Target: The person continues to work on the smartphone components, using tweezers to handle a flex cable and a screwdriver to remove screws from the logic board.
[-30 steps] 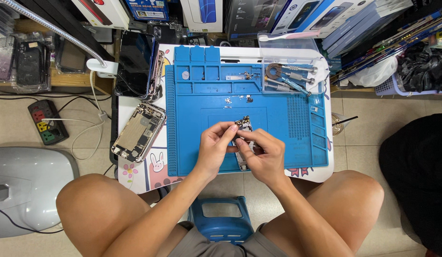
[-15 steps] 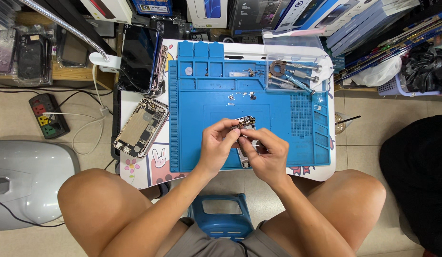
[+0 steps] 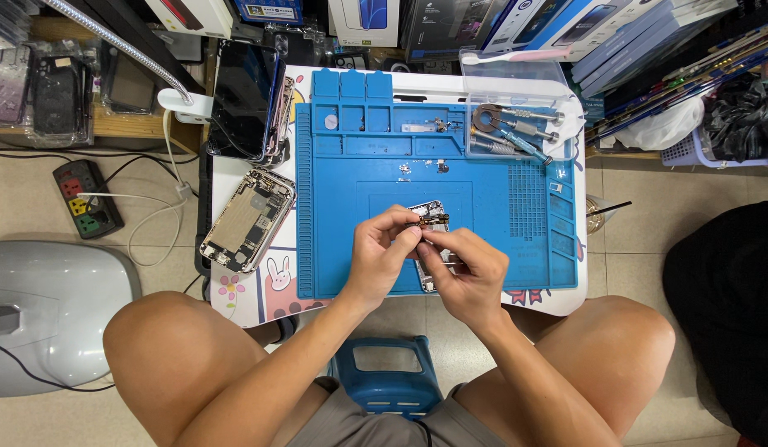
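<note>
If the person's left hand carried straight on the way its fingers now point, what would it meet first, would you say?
Probably the opened phone frame on the blue mat: the left hand points up and right at it, fingertips already at its edge beside the right hand. Depth is unclear.

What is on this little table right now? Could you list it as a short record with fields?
Surface: blue work mat on a small white table
Left hand: pinching a small part with the right hand
Right hand: over an opened phone
Left of mat: second opened phone body
Back right: clear tray of screwdrivers
Floor: power strip
</note>
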